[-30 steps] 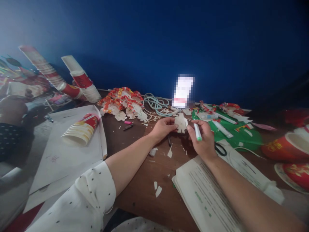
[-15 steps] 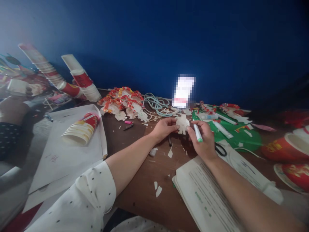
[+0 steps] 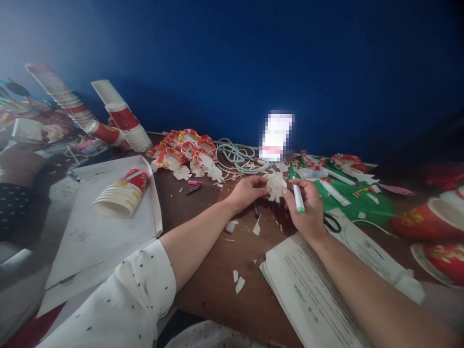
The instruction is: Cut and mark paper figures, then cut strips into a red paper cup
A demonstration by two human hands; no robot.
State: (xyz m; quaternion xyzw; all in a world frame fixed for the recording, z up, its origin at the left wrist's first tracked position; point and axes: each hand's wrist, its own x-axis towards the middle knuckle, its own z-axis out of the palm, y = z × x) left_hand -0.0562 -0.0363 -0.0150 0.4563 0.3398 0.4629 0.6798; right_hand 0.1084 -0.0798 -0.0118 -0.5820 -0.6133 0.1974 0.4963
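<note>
A white paper cutout [image 3: 276, 187] with a jagged outline is held upright between my two hands, above the brown table. My left hand [image 3: 249, 194] pinches its left edge with thumb and fingers. On the other side, my right hand [image 3: 306, 205] grips the cutout's right edge between thumb and fingertip. A white marker with a green end [image 3: 298, 197] is tucked in that same hand, green end pointing down toward me. Just beyond my hands lie small white paper scraps [image 3: 281, 166].
A pile of red-and-white paper cutouts [image 3: 184, 152] and coiled pale-blue cord [image 3: 235, 155] lie behind. Stacked paper cups [image 3: 121, 193] rest on a white board [image 3: 87, 251] at left. A green sheet [image 3: 373, 208] and a booklet [image 3: 300, 280] are at right. Another person's hand [image 3: 20, 166] is far left.
Both hands stay in nearly the same place, still holding the cutout. The cutout has shifted very slightly right and the marker is a little more upright.
</note>
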